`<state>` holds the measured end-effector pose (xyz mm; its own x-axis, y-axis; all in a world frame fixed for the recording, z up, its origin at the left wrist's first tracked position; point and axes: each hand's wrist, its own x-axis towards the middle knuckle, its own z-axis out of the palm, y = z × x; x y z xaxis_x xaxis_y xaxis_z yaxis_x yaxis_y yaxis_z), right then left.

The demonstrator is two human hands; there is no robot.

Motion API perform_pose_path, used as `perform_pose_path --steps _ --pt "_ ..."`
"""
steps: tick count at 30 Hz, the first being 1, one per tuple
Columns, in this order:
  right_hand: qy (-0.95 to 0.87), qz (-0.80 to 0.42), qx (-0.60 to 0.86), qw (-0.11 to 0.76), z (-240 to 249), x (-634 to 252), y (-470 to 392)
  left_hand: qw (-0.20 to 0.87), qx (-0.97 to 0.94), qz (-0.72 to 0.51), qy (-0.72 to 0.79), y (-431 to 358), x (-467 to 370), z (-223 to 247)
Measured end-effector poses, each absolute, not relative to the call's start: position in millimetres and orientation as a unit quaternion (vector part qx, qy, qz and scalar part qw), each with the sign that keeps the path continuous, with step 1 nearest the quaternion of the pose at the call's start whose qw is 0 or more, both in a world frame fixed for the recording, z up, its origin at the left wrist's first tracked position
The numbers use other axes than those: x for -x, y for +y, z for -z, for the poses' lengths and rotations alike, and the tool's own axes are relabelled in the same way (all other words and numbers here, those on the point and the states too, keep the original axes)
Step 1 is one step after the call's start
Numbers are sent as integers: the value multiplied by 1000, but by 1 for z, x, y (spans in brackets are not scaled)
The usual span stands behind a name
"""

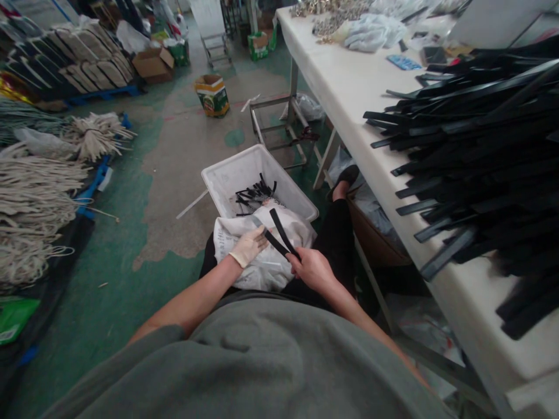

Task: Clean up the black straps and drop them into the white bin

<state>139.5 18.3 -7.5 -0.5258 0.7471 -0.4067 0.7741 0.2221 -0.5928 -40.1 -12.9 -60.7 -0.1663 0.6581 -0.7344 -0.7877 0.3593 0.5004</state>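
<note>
My right hand (313, 269) is bare and closed round a narrow black strip (282, 227), whose two lengths spread forward in a V. On my left hand (248, 248) is a pale thin glove; its fingertips pinch the left length near its end, where a greyish tip pokes past them. Both hands are above a white printed sack (279, 273) spread over my lap. Just beyond my knees stands a white plastic bin (231, 166), with several short black strips (255, 192) inside it.
At right, a white table (336, 75) bears a large pile of black strips (484, 151) overhanging its edge, and white gloves (375, 32). A metal frame (279, 125) stands beyond the bin. Bundles of beige cord (39, 203) lie at left; a carton (212, 95) sits ahead.
</note>
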Motion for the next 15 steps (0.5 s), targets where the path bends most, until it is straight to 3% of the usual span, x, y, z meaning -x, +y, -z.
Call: perform_pose_path --steps 5,11,15 --pt "772 397 -496 -4 14 -124 31 686 31 -527 500 -14 21 63" --pt "785 394 -477 26 8 -140 23 619 67 -580 526 -8 56 55" --pt "780 378 -499 -5 14 -129 28 669 27 -536 514 -14 31 60"
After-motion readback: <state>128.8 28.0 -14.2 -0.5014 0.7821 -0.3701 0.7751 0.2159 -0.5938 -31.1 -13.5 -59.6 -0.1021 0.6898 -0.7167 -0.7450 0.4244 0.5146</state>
